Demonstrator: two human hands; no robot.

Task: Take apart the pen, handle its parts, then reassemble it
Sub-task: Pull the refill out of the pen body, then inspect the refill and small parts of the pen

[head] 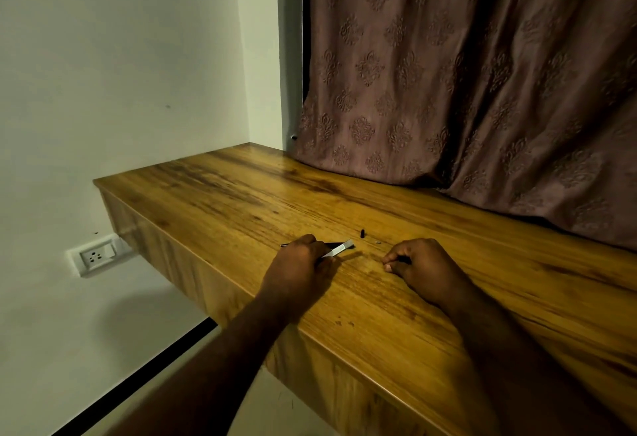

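Pen is in pieces, all gathered at lower centre of the frame near the front edge of the wooden surface (pixel 241 201). My left hand (pixel 303 259) grips the pale barrel (pixel 339 248), fingers curled round its near end. Its free end points up and to the right, toward the gap between my two hands. The long axis runs on a slant, lower left to upper right. Just behind the barrel a dark rod (pixel 336 244) lies nearly level across the frame, one thin end showing left of my knuckles; I cannot tell whether it touches the barrel. My right hand (pixel 422 263) rests on the surface to the right, well apart from the left, fingers curled in with thumb against forefinger. Something dark shows at the fingertips, but whether it is a part or only shadow I cannot tell. A small black cap piece (pixel 362 233) lies beyond the gap, a little nearer the barrel's open end than my right hand. A tiny part (pixel 378 243) lies just beside it toward the right hand. Judgement: the loose bits sit ahead of both hands and the right is free to reach up-left for them, while the left keeps the barrel's mouth aimed that way.
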